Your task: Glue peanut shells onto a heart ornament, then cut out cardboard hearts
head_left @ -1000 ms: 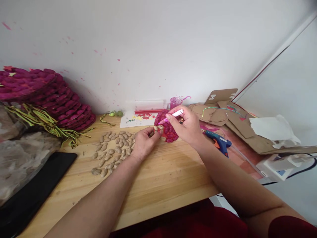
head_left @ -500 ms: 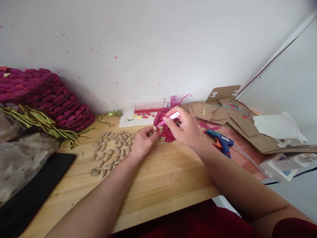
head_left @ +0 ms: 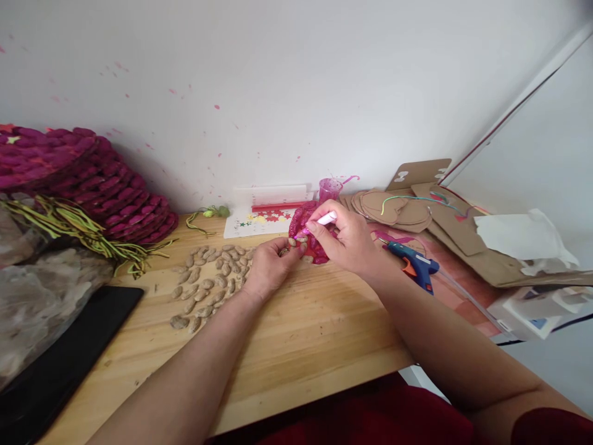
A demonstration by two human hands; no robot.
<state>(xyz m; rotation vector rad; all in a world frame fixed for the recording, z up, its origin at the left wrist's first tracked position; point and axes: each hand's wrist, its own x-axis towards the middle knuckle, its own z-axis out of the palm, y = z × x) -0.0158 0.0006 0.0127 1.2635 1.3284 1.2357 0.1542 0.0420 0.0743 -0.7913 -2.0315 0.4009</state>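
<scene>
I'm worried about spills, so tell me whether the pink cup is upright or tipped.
Upright: the cup stands with its rim uppermost, beyond the right hand.

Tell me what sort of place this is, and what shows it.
Probably a craft workspace, whether at home or in a workshop I cannot tell: peanuts lie spread on a wooden table, a glue gun lies at the right, and cardboard cutouts are piled near the wall.

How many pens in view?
1: a pink-and-white pen, gripped in the right hand, its tip pointing down toward the left hand. No other shows, though one could be hidden behind the arms.
</scene>
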